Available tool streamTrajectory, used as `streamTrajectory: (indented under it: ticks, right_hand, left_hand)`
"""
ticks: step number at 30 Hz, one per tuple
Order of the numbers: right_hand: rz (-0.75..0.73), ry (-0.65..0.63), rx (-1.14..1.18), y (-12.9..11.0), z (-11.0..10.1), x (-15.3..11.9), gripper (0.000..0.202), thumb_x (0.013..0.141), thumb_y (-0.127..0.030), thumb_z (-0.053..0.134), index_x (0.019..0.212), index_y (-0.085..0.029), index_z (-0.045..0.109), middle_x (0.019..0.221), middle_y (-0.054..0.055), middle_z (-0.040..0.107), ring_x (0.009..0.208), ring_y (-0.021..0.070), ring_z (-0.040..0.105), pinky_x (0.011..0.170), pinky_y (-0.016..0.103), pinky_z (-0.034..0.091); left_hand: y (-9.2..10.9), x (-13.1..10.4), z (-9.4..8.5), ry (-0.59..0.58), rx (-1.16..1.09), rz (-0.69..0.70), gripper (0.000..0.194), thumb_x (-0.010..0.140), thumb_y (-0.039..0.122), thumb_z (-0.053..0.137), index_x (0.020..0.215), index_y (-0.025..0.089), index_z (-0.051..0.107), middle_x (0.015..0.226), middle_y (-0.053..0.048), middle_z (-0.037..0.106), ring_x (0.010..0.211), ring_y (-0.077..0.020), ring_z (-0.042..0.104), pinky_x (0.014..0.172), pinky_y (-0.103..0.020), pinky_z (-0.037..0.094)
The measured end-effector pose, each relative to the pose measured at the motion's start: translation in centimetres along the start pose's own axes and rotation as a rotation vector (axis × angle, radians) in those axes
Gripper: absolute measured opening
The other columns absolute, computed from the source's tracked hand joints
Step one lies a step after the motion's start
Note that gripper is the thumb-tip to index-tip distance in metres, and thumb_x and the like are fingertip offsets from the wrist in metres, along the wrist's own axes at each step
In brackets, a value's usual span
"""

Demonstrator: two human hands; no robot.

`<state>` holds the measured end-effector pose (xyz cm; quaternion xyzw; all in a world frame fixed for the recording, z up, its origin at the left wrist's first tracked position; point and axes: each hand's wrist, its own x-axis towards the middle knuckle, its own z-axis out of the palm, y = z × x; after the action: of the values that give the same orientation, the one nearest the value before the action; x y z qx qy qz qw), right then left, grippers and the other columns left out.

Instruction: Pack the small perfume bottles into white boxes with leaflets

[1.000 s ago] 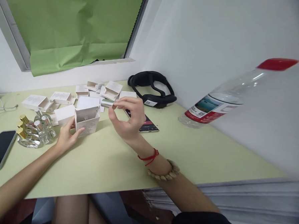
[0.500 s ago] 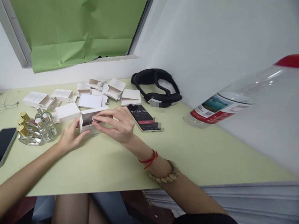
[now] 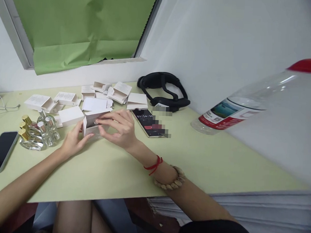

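Note:
My left hand (image 3: 74, 140) is wrapped around a small white carton (image 3: 92, 130), its open side facing my right hand. Index and middle fingertips of my right hand (image 3: 120, 128) reach into that opening, with the thumb held apart from them. A small shiny silver piece, seemingly a perfume bottle's cap (image 3: 95, 123), shows at the fingertips; the rest of it is hidden in the carton. To the left of my left hand stand several glass perfume bottles, some with silver caps (image 3: 42, 127), some with gold caps (image 3: 24, 134).
Several white cartons (image 3: 70, 116) lie behind my hands. A phone with a lit timer (image 3: 144, 121) is right of them, before a black headset (image 3: 169, 101). A large plastic bottle (image 3: 223, 113) stands at right. Another phone (image 3: 1, 152) lies at the table's left.
The silver cap has gone deeper into the carton, and my right thumb has moved away from it. My left hand keeps its hold on the carton.

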<state>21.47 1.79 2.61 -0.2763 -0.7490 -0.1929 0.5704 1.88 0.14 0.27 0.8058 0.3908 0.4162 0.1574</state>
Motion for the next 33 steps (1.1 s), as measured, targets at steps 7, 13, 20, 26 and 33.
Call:
streamTrajectory:
  ticks: [7, 13, 20, 26, 33]
  right_hand:
    - [0.017, -0.011, 0.001, -0.34, 0.06, 0.05, 0.011, 0.083, -0.027, 0.063, 0.081, -0.024, 0.073, 0.08, -0.001, 0.073, 0.072, 0.0172, 0.052, 0.068, 0.034, 0.041]
    - [0.078, -0.081, -0.066, -0.15, 0.06, -0.28, 0.018, 0.086, -0.029, 0.057, 0.091, -0.025, 0.074, 0.107, 0.003, 0.07, 0.08, 0.0186, 0.054, 0.078, 0.035, 0.044]
    - [0.116, -0.013, -0.085, 0.34, 0.49, -0.57, 0.024, 0.091, -0.025, 0.051, 0.106, -0.024, 0.07, 0.103, 0.005, 0.069, 0.085, 0.0196, 0.06, 0.08, 0.036, 0.044]
    - [0.054, 0.076, 0.002, 0.37, 0.53, -0.55, 0.027, 0.089, -0.014, 0.052, 0.104, -0.026, 0.07, 0.086, 0.002, 0.069, 0.078, 0.0175, 0.061, 0.074, 0.035, 0.043]
    - [0.097, -0.029, -0.005, 0.31, 0.62, -0.82, 0.023, 0.087, -0.018, 0.052, 0.092, -0.027, 0.073, 0.086, 0.004, 0.067, 0.077, 0.0188, 0.059, 0.073, 0.036, 0.043]
  left_hand:
    - [0.09, -0.02, 0.1, 0.009, 0.023, -0.043, 0.051, 0.089, 0.051, 0.053, 0.126, 0.016, 0.05, 0.101, -0.009, 0.069, 0.084, -0.0178, 0.066, 0.076, -0.032, 0.058]
    - [0.09, -0.11, -0.13, 0.032, 0.153, -0.088, 0.06, 0.092, 0.05, 0.049, 0.143, 0.02, 0.033, 0.122, -0.012, 0.063, 0.094, -0.0197, 0.067, 0.08, -0.033, 0.057]
    - [-0.36, -0.11, 0.1, 0.218, 0.183, 0.159, 0.055, 0.096, 0.036, 0.048, 0.145, 0.026, 0.025, 0.133, -0.013, 0.052, 0.107, -0.0184, 0.062, 0.083, -0.033, 0.058]
    - [0.27, -0.21, -0.24, 0.144, 0.37, 0.208, 0.036, 0.099, 0.026, 0.038, 0.133, 0.028, 0.049, 0.138, -0.012, 0.046, 0.104, -0.0171, 0.063, 0.072, -0.024, 0.056]
    - [0.61, -0.22, -0.16, 0.167, 0.349, 0.224, 0.034, 0.099, 0.024, 0.036, 0.128, 0.029, 0.053, 0.147, -0.011, 0.033, 0.118, -0.022, 0.056, 0.091, -0.038, 0.055]
